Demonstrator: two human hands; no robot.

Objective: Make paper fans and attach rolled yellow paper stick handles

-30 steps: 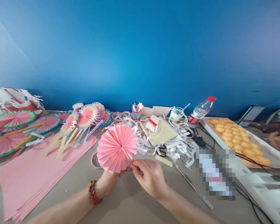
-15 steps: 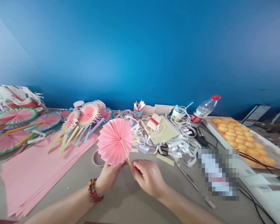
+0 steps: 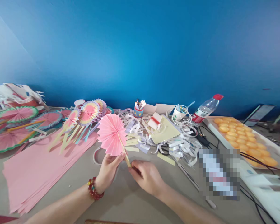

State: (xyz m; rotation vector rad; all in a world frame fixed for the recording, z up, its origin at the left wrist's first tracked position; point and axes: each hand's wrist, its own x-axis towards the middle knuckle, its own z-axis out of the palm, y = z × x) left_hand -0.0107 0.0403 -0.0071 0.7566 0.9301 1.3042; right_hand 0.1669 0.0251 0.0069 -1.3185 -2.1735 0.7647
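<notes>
Pink pleated paper fan (image 3: 112, 134) upright just above both hands, its pale stick running down between them. Left hand (image 3: 108, 170), red beaded bracelet (image 3: 95, 189) at wrist, pinches stick and lower fan edge between thumb and fingers. Right hand (image 3: 147, 176) curled, pinching bottom end of stick. White roll (image 3: 97, 156) just beside left hand. Grey surface (image 3: 121, 203) under everything. Left: stacked pink paper sheets (image 3: 44, 168), multicolour pleated fans (image 3: 90, 112) lying partly over them, more green- and blue-edged fans (image 3: 18, 115) farther left. Beyond the hands: curled white paper strips (image 3: 182, 149), yellow sheet (image 3: 165, 130), decorated pen cup (image 3: 138, 112). Right: tilted plastic bottle (image 3: 207, 108) with red cap, tray of orange rounded items (image 3: 245, 140), black cables (image 3: 254, 199), metal craft knife or similar tool (image 3: 193, 182), pixelated patch hiding something. Blue wall (image 3: 130, 53) behind.
</notes>
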